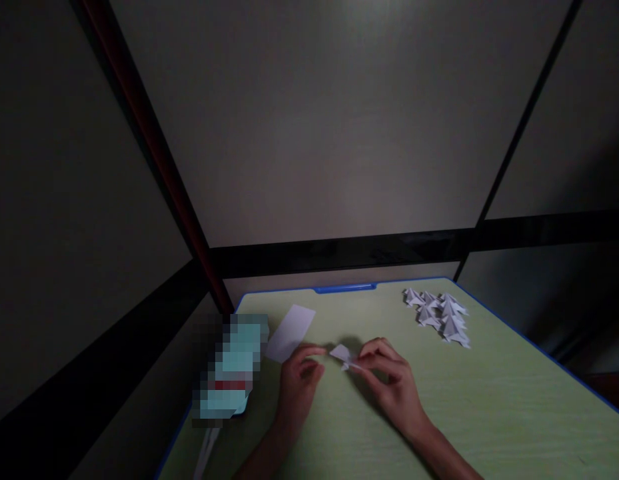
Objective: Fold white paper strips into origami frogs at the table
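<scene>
My right hand (389, 373) pinches a small piece of folded white paper (341, 352) between thumb and fingers, a little above the table. The paper has creased, pointed parts, and its right end is covered by my fingertips. To the left of it, my left hand (300, 380) has its thumb and index finger apart with nothing between them. The index fingertip is close to the folded paper; whether it touches cannot be made out. Behind my left hand lies a flat white paper sheet (293, 328).
Several folded white paper figures (452, 323) stand grouped at the table's back right. A pixelated light-blue object (229, 373) lies along the left edge, with a white strip below it. The pale green table (489, 407) has a blue rim and meets a panelled wall (339, 147).
</scene>
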Motion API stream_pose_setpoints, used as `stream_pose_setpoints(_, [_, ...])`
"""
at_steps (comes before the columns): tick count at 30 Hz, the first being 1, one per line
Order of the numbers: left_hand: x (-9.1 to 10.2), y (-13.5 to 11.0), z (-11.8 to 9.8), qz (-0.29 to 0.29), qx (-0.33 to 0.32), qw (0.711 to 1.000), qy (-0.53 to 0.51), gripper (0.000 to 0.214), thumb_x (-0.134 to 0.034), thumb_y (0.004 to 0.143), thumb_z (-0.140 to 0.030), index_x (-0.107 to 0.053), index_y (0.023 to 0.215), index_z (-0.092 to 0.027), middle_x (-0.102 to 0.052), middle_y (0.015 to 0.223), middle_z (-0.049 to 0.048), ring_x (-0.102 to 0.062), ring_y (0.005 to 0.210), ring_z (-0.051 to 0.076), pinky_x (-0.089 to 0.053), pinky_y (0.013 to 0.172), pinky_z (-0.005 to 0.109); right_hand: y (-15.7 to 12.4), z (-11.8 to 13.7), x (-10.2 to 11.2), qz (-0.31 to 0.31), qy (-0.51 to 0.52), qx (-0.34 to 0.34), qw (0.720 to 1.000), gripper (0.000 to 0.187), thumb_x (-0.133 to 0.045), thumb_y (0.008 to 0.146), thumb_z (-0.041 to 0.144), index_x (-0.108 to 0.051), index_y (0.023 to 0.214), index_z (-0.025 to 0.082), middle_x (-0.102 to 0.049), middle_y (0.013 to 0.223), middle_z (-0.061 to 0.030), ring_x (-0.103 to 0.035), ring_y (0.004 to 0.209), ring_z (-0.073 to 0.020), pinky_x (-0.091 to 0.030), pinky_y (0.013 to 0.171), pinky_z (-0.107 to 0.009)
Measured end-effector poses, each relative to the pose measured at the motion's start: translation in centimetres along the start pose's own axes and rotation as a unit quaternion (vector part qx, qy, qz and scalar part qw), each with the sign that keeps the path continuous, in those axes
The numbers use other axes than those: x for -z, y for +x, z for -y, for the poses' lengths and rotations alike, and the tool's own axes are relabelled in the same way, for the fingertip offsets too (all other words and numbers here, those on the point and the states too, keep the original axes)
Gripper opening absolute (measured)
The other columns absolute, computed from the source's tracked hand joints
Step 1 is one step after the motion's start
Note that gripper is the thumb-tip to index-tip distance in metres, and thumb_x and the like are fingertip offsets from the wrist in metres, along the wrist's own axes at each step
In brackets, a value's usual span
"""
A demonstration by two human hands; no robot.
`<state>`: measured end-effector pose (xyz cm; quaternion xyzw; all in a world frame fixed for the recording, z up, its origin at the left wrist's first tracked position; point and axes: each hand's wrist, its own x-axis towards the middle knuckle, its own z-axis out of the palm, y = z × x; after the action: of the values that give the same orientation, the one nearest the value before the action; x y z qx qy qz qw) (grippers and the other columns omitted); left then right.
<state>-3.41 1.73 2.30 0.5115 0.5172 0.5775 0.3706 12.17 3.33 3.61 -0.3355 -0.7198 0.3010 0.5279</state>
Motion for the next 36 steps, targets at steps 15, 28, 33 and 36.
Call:
stream_pose_setpoints(15, [-0.8, -0.9, -0.2, 0.119, -0.101, 0.974, 0.162, 0.036, -0.037, 0.053, 0.006, -0.064, 0.059, -0.017, -0.063, 0.071, 0.004, -0.056, 0.071, 0.015, -0.043, 0.068, 0.027, -0.3, 1.0, 0.2, 0.257, -0.177, 0.056, 0.948, 0.011, -0.046, 0.069, 0.008, -0.053, 0.071, 0.017, -0.051, 0.074, -0.0037, -0.045, 0.074, -0.0168, -0.037, 0.067, -0.028])
stream_pose_setpoints(28, [0.1, -1.0, 0.0, 0.162, -0.141, 0.95, 0.226, 0.035, -0.037, 0.055, 0.005, -0.064, 0.06, -0.016, -0.065, 0.081, 0.0065, -0.056, 0.077, 0.016, -0.041, 0.073, 0.029, 0.0, 0.2, 0.2, 0.22, -0.134, -0.028, 0.966, 0.019, -0.041, 0.067, 0.003, -0.053, 0.059, 0.016, -0.049, 0.063, 0.0, -0.047, 0.059, -0.0121, -0.033, 0.053, -0.02])
stream_pose_setpoints(33, [0.7, -0.9, 0.6, 0.2, -0.201, 0.932, 0.225, 0.033, -0.038, 0.059, 0.005, -0.062, 0.063, -0.017, -0.063, 0.086, 0.006, -0.053, 0.082, 0.016, -0.04, 0.073, 0.031, 0.0, -0.7, -0.4, 0.193, -0.125, -0.059, 0.971, 0.019, -0.041, 0.062, 0.001, -0.05, 0.053, 0.016, -0.048, 0.059, 0.0008, -0.045, 0.055, -0.011, -0.031, 0.049, -0.02])
stream_pose_setpoints(36, [0.8, -1.0, 0.5, 0.212, -0.206, 0.929, 0.224, 0.032, -0.038, 0.06, 0.004, -0.061, 0.061, -0.017, -0.062, 0.087, 0.0054, -0.052, 0.083, 0.017, -0.039, 0.074, 0.032, -0.1, -0.8, -0.5, 0.172, -0.128, -0.064, 0.974, 0.019, -0.042, 0.06, 0.001, -0.048, 0.05, 0.016, -0.046, 0.056, 0.0014, -0.044, 0.053, -0.0109, -0.03, 0.048, -0.02])
